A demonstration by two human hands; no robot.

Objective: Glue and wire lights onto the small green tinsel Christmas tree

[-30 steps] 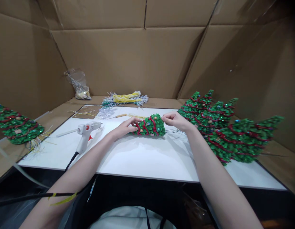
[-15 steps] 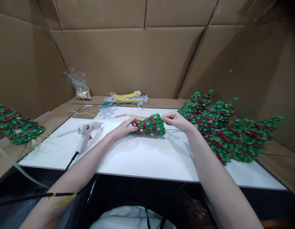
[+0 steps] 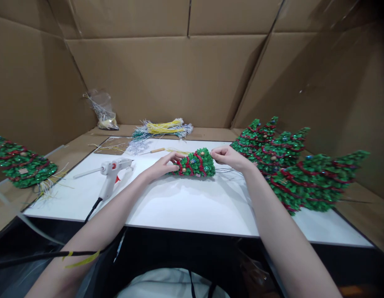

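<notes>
Mid-decoration: small green sequinned tree with red garland [image 3: 193,164] lay on its side on white tabletop [image 3: 186,207], left hand [image 3: 162,165] closed on its narrow end, right hand [image 3: 227,157] pinching thin dark wire at its base; threading next would need steady, fine fingertip control

Barely any change

Over the last second my left hand [image 3: 162,166] and right hand [image 3: 228,157] made no visible shift on the small green tinsel tree with red garland [image 3: 194,163]; only the view wobbled slightly.
</notes>
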